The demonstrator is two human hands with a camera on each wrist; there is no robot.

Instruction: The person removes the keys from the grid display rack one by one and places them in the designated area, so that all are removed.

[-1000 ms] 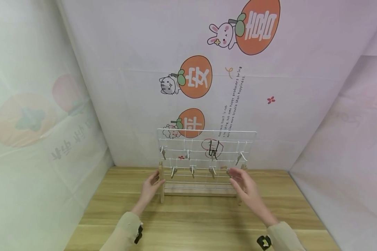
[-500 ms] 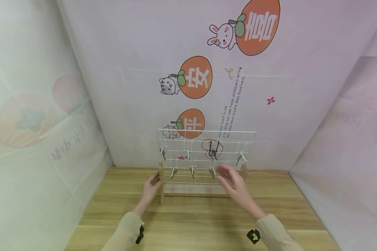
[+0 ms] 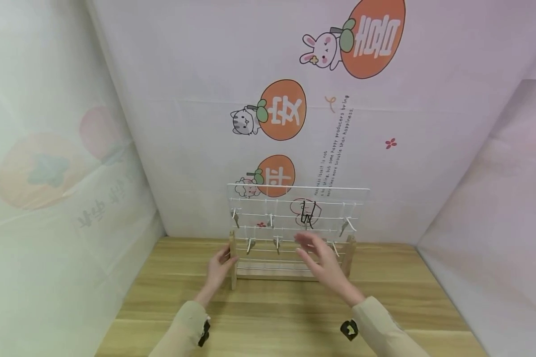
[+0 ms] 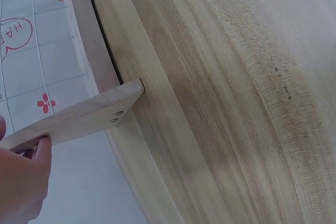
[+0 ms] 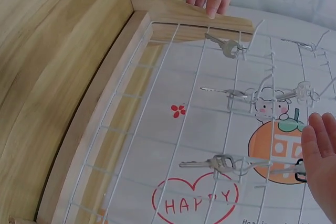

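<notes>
While the left hand (image 3: 220, 267) grips 1 post (image 4: 97, 116), the right hand (image 3: 320, 261), thumb and fingers apart, hangs before the rack (image 3: 274, 273).
Standing on the table (image 3: 268, 317), the rack looks light and stiff, best held by its 2 wooden posts; hard, slippery keys (image 5: 229, 49) on its hooks (image 3: 350, 224) could swing or get in the way.

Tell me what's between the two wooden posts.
In the head view, the white wire rack, hung with keys, spans between the wooden posts; the right hand partly covers it.
</notes>
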